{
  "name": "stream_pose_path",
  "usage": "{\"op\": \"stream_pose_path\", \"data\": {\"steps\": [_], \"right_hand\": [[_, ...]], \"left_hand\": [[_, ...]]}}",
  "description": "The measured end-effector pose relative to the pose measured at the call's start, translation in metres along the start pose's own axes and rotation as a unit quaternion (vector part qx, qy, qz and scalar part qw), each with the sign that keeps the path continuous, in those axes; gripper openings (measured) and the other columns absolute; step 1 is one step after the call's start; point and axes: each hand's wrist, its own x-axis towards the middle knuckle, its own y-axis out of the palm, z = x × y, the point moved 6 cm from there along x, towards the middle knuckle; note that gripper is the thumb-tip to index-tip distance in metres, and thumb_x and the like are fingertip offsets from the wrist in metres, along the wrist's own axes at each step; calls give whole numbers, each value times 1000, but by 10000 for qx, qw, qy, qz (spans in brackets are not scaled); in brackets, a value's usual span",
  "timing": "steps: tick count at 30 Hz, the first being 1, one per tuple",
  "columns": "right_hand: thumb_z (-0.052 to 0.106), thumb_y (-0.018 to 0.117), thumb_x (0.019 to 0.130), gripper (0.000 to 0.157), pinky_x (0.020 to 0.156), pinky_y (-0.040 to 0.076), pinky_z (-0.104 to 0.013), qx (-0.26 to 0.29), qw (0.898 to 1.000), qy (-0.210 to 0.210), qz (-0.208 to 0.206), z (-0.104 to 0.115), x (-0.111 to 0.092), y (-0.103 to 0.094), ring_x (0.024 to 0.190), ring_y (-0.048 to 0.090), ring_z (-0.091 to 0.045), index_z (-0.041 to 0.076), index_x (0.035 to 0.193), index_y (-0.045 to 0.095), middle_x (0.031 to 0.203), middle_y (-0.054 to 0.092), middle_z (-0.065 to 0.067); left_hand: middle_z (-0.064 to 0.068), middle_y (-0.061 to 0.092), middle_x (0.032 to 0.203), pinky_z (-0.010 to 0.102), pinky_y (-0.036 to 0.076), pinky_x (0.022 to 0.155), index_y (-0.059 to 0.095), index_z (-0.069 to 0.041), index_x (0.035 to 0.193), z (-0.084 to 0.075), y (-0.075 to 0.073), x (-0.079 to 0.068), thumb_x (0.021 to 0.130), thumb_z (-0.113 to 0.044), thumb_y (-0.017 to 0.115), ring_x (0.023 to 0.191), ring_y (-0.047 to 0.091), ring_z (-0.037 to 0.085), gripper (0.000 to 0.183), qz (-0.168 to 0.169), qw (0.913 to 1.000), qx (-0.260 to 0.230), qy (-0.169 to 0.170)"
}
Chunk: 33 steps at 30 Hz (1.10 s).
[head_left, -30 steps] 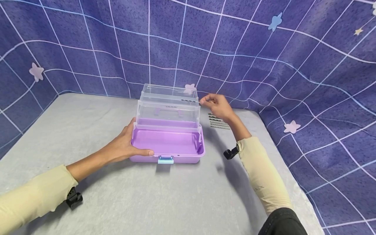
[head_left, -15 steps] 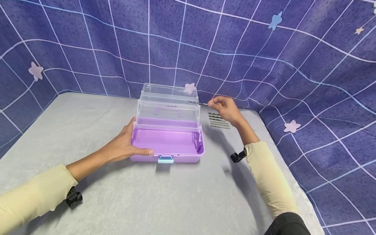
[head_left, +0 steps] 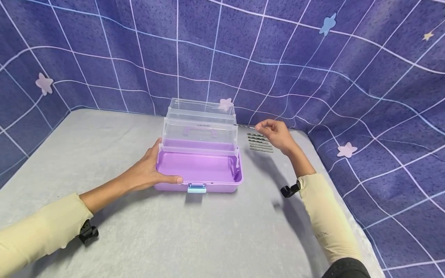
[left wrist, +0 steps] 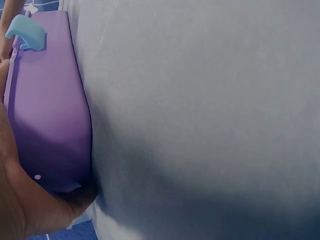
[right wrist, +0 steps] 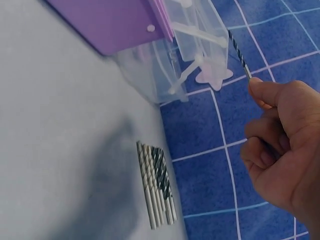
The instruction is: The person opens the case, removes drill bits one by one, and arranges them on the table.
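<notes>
My left hand (head_left: 147,173) holds the left end of a purple toolbox (head_left: 219,188), its thumb along the front rim and its fingers along the side. The toolbox stands open, with clear tiered trays (head_left: 222,135) raised at the back and a light blue latch (head_left: 196,188) in front. My right hand (head_left: 278,135) pinches a drill bit (head_left: 246,126) by its shank between thumb and fingertip, tip pointing left toward the upper tray's right end. Another drill bit (head_left: 206,125) shows through that tray. The purple bottom compartment has nothing in it.
Several drill bits (head_left: 260,146) lie in a row on the grey table (head_left: 222,231), right of the toolbox and below my right hand. Some are dark and some silvery. A blue grid-patterned cloth (head_left: 194,50) hangs behind the table and along its sides.
My right hand has drawn back to the right and slightly down with the drill bit, away from the upper tray. The left hand and toolbox have stayed in place.
</notes>
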Motion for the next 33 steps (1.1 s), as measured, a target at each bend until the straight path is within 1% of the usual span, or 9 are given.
{"op": "stream_pose_path", "data": {"steps": [6,9,12,15,18,23,27,30,33], "right_hand": [[21,73,110,32,91,55,-23,-9,9999,128,-76,-11,-7,-8,97,65,-6,-8,124,76,89,73,23],[20,73,110,31,93,56,-22,-24,9998,180,-49,-17,-10,-11,99,67,-4,-8,123,76,93,75,21],[20,73,111,30,92,56,-20,-85,9997,219,-5,-23,-14,-13,98,68,-4,-8,123,76,92,75,19],[19,73,110,30,87,55,-20,-181,9996,235,24,-30,-18,-15,92,67,-4,-8,122,77,86,72,19],[20,74,110,30,79,50,-22,-324,9991,280,69,-38,-24,-18,83,59,-5,-6,122,79,79,66,17],[22,73,111,32,78,46,-23,-499,9976,440,213,-56,-32,-20,81,54,-5,-5,126,78,75,62,15],[20,73,110,32,68,42,-23,-541,9964,580,295,-73,-40,-21,72,47,-3,-6,126,78,71,54,14],[19,74,109,30,60,35,-25,-644,9953,656,303,-85,-44,-21,65,40,-3,-6,124,79,69,45,13],[19,74,109,28,59,32,-24,-728,9942,737,286,-95,-47,-21,64,38,-3,-5,122,80,68,44,13]], "left_hand": [[29,30,177,84,39,122,-13,-31,182,0,0,0,77,-62,101,156,43,47,158,2,10000,47,-18],[29,29,178,84,39,122,-14,-31,182,1,0,0,77,-62,101,156,43,47,159,10,10000,43,-39],[29,28,179,85,38,122,-14,-30,182,1,0,0,78,-62,101,156,44,48,159,21,10000,42,-61],[30,26,180,84,38,123,-16,-29,182,0,0,-1,78,-63,100,157,43,48,159,34,9999,66,-74],[30,28,179,84,38,123,-14,-29,182,0,0,-1,78,-62,101,157,44,48,159,29,10000,39,-59],[29,31,177,84,37,123,-13,-29,182,1,-1,-1,78,-62,101,157,44,48,158,14,10000,33,-50],[30,29,178,84,37,123,-14,-29,182,0,0,-1,78,-62,101,157,44,48,159,30,10000,36,-70],[29,31,176,84,39,122,-13,-29,182,-1,0,-1,78,-62,101,155,46,48,157,32,10000,4,-49],[29,33,174,83,41,121,-12,-28,183,-1,-1,-2,78,-63,101,152,49,47,157,28,10000,27,-71]]}}
